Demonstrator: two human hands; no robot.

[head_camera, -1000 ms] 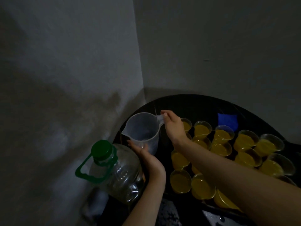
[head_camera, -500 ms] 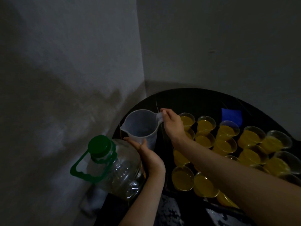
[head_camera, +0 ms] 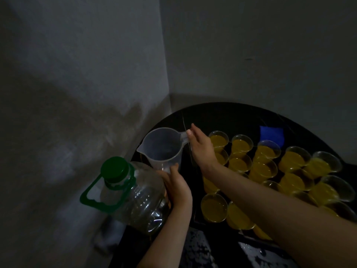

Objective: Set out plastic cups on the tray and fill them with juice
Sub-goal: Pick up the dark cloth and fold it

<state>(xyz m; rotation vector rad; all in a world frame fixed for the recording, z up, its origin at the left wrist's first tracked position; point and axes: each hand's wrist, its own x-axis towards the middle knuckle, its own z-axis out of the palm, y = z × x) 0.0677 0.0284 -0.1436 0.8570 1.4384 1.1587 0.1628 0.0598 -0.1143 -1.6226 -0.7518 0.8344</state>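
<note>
The right hand (head_camera: pixel 201 149) grasps the handle of a translucent plastic measuring jug (head_camera: pixel 162 149), the thumb lying along the handle's top while the fingers are hidden behind it. The left hand (head_camera: pixel 178 187) cups the jug's base from below, with its thumb up against the near wall and its fingers wrapped under the bottom. The jug is held between the two hands, above the dark surface. Its spout points to the left, away from the right hand.

Just left of the left hand is a large clear plastic bottle (head_camera: pixel 137 194) with a green cap (head_camera: pixel 115 168) and a green carry handle (head_camera: pixel 90 197). Its shoulder sits right against the back of that hand, though contact is hard to judge in the dim light.

To the right of the right hand, and running under the right forearm, clear plastic cups (head_camera: pixel 241 146) filled with yellow-orange juice stand packed in rows, rims close together, on a dark tray (head_camera: pixel 195 213). Beyond the cups, farther from the right hand, lies a small blue item (head_camera: pixel 272 135), too dim to identify. All of this rests on a round black table (head_camera: pixel 222 115) pushed into a corner of grey walls (head_camera: pixel 96 74).
</note>
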